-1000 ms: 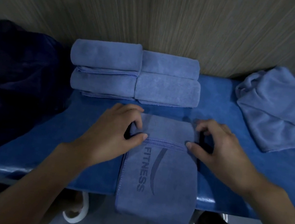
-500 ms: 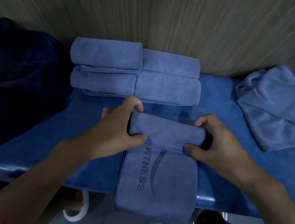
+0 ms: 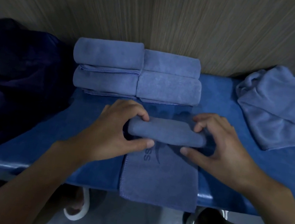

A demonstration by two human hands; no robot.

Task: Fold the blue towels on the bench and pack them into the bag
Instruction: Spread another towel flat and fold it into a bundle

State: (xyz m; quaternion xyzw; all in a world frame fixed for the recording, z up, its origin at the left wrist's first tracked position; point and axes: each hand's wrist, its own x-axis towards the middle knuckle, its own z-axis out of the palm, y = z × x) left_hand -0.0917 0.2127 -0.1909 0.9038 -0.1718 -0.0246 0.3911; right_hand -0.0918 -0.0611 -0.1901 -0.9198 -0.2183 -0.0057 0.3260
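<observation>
i record the left hand and right hand each curled round 1 end of the half-rolled blue towel, fingers over the top, thumbs on the near side. its tail runs from the thumbs over the bench edge. 4 rolled towels sit just beyond both hands. a loose towel heap lies right of the right hand, and dark navy fabric lies left of the left hand.
</observation>
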